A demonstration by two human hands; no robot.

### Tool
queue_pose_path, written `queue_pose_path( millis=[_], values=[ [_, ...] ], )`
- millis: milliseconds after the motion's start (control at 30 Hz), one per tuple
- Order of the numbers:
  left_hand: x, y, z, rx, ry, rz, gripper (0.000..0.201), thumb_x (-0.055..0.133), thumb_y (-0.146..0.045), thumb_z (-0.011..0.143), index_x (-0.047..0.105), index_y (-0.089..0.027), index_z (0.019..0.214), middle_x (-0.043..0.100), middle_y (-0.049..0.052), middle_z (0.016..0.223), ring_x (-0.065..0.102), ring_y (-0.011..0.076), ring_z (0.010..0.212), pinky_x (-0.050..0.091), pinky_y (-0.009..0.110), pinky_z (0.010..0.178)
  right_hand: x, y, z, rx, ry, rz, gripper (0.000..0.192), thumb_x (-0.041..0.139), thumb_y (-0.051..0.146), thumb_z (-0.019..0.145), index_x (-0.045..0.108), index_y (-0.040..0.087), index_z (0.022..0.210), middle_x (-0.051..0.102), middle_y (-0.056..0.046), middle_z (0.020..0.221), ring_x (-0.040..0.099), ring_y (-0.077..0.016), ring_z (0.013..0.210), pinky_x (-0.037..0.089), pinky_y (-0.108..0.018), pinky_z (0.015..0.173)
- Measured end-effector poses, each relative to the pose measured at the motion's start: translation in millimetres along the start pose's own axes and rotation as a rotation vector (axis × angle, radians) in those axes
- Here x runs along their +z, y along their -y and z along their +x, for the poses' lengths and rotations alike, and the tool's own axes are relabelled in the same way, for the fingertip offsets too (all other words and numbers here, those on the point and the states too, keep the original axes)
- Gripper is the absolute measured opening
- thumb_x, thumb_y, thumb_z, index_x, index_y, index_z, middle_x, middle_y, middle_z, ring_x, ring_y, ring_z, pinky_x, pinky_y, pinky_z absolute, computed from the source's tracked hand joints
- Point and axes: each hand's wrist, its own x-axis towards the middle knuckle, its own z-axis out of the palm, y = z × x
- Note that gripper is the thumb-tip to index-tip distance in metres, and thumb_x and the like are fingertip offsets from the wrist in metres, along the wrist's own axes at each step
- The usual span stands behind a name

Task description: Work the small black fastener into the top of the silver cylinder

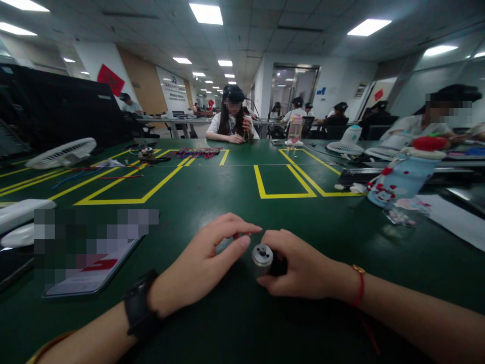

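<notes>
Glossy green tabletop (206,189), yellow tape (288,195) beyond the metal cylinder (262,259), lit ceiling panels (206,13) high past it; right hand (301,263) wraps that round, silvery, stud-topped part, left hand (208,255) just beside it, thumb and forefinger narrowly parted.

Left hand (212,247) loose, right hand (303,263) curled

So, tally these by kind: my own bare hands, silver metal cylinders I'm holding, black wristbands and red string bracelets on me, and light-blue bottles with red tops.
Bare hands: 2, left hand and right hand
Silver metal cylinder, in the right hand: 1
Black wristband: 1
Red string bracelet: 1
Light-blue bottle with red top: 1
Total: 6
</notes>
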Motion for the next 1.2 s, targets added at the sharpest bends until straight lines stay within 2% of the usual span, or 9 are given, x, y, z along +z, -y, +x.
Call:
queue_pose_path(
  millis=[67, 167, 200, 267, 367, 500, 767, 1200],
  values=[
    [-3.6, 9, 2, -0.11, -0.017, -0.042, 0.025, 0.046, -0.031, 0.096, 0.067, -0.025, 0.108, 0.064, 0.001, 0.104, 0.059, 0.0174, 0.097, 0.044, 0.031, 0.087, -1, 1, 0, 0.029, -0.007, -0.019, 0.024, 0.071, 0.022, 0.068, 0.052, 0.019, 0.082, 0.054, 0.003, 0.079, 0.046, -0.0119, 0.068, 0.033, -0.025, 0.064],
    [-9.6, 26, 6, -0.305, 0.053, -0.093, 0.032, 0.045, -0.04, 0.095, 0.069, -0.021, 0.104, 0.066, 0.002, 0.088, 0.06, 0.0181, 0.08, 0.046, 0.03, 0.072, -2, 2, 0, 0.061, 0.022, -0.052, 0.024, 0.071, 0.026, 0.069, 0.052, 0.018, 0.082, 0.054, 0.002, 0.079, 0.045, -0.0129, 0.068, 0.033, -0.026, 0.063],
    [-11.4, 32, 7, -0.347, 0.065, -0.109, 0.034, 0.046, -0.043, 0.093, 0.07, -0.02, 0.103, 0.065, 0.002, 0.084, 0.059, 0.018, 0.076, 0.045, 0.029, 0.068, -2, 3, 0, 0.067, 0.031, -0.059, 0.024, 0.071, 0.027, 0.069, 0.052, 0.018, 0.081, 0.054, 0.001, 0.079, 0.045, -0.0133, 0.068, 0.033, -0.027, 0.064],
    [-13.7, 39, 8, -0.373, 0.049, -0.169, 0.034, 0.049, -0.044, 0.091, 0.07, -0.019, 0.103, 0.066, 0.003, 0.087, 0.059, 0.0182, 0.078, 0.045, 0.029, 0.069, -2, 3, 1, 0.075, 0.04, -0.065, 0.023, 0.07, 0.028, 0.07, 0.052, 0.018, 0.081, 0.054, 0.001, 0.079, 0.045, -0.0135, 0.068, 0.033, -0.027, 0.064],
    [-14.2, 40, 8, -0.38, 0.024, -0.208, 0.033, 0.052, -0.044, 0.09, 0.07, -0.019, 0.102, 0.067, 0.003, 0.087, 0.059, 0.0175, 0.078, 0.044, 0.028, 0.069, -2, 3, 1, 0.076, 0.042, -0.065, 0.023, 0.07, 0.028, 0.071, 0.052, 0.018, 0.081, 0.054, 0.001, 0.079, 0.045, -0.0134, 0.068, 0.033, -0.028, 0.064],
    [-11.9, 34, 7, -0.386, 0.074, -0.147, 0.034, 0.05, -0.045, 0.09, 0.07, -0.02, 0.103, 0.064, 0.001, 0.08, 0.057, 0.0165, 0.073, 0.043, 0.027, 0.064, -1, 3, 0, 0.075, 0.047, -0.063, 0.023, 0.07, 0.028, 0.071, 0.052, 0.018, 0.082, 0.055, 0.001, 0.08, 0.045, -0.0135, 0.068, 0.033, -0.028, 0.064],
    [-11.3, 34, 6, -0.238, 0.121, -0.073, 0.025, 0.049, -0.034, 0.093, 0.07, -0.02, 0.099, 0.068, 0.002, 0.102, 0.061, 0.0194, 0.095, 0.045, 0.032, 0.085, -1, 1, 1, 0.05, 0.041, -0.062, 0.022, 0.069, 0.028, 0.072, 0.054, 0.018, 0.085, 0.055, 0.0, 0.082, 0.046, -0.0142, 0.07, 0.033, -0.028, 0.066],
    [-8.0, 34, 5, -0.138, 0.179, 0.038, 0.023, 0.048, -0.03, 0.094, 0.069, -0.02, 0.097, 0.067, 0.003, 0.101, 0.061, 0.0192, 0.094, 0.047, 0.031, 0.085, -1, 1, 0, 0.059, 0.04, -0.072, 0.022, 0.069, 0.028, 0.072, 0.054, 0.018, 0.084, 0.056, 0.0, 0.081, 0.046, -0.0141, 0.069, 0.033, -0.028, 0.064]
  ],
)
